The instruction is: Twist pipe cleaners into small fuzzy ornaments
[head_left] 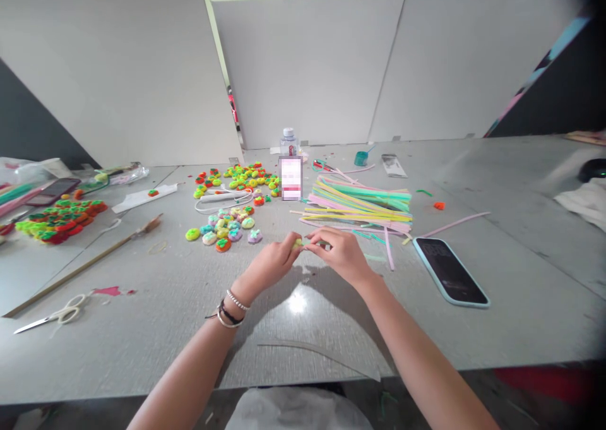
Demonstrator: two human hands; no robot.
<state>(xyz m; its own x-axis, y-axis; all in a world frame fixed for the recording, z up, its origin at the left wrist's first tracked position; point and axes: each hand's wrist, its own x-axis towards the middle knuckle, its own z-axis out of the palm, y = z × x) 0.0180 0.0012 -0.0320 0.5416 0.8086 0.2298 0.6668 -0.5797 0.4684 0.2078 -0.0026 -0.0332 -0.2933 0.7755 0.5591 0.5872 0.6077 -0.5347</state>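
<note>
My left hand (279, 256) is closed on a small yellow-green fuzzy piece (298, 244) above the middle of the table. Just to its right, my right hand (337, 250) has its thumb and fingers pinched on a thin pale green strand (323, 244) beside that piece. The two hands almost touch. Behind my right hand lies a bundle of pastel fuzzy stems (360, 203). Left of my left hand sits a group of small pastel fuzzy pieces (227, 225), with yellow, orange and red ones (246, 177) behind them.
A phone (452, 272) lies at the right, and scissors (64, 311) and a wooden stick (85, 262) at the left. A bottle (288, 143) stands before the grey partition (312, 70). More red and green pieces (66, 218) are at the far left. A thin strip (322, 349) lies near the front edge.
</note>
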